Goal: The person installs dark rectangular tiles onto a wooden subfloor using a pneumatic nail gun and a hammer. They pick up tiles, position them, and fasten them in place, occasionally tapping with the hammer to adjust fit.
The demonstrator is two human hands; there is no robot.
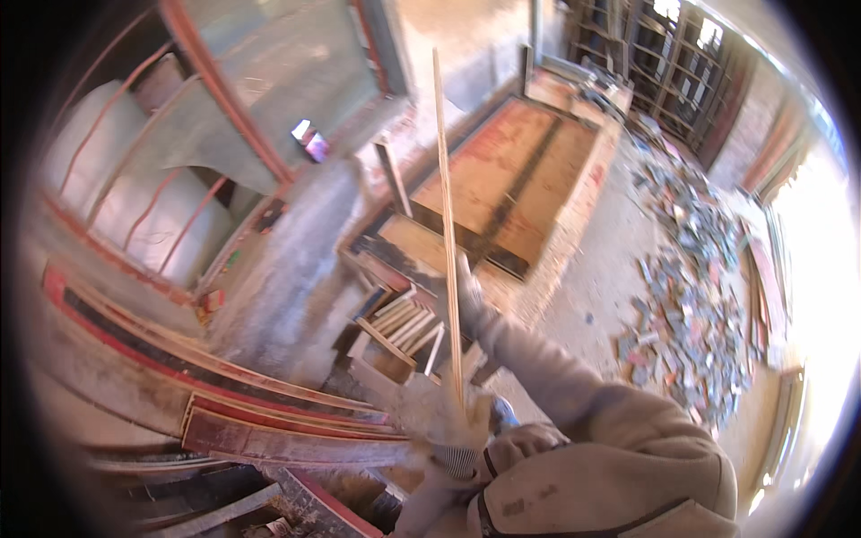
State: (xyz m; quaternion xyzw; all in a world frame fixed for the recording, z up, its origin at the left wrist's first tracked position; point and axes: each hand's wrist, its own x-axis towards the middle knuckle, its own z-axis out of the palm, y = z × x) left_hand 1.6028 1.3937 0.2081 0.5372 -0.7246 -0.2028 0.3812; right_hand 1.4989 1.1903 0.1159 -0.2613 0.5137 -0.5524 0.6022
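A long plywood board (446,197) stands nearly upright before me, its pale layered edge facing me. At its lower end, my left hand (429,414), in a pale work glove with a ribbed cuff, is closed round it; motion blurs the fingers. Further up, my right hand (470,285) grips the board from the right side, partly hidden behind that edge. The right arm in a brown sleeve reaches forward to it. Just beyond the left hand is a wooden box (381,350) with several short wood strips in it.
A low wooden worktable (502,170) with a reddish, stained top and a dark lengthwise gap stands ahead. Long red-edged boards (296,435) are stacked at left. Many small wood offcuts (691,296) cover the floor at right. A lit phone (310,142) leans by the window frame (224,90).
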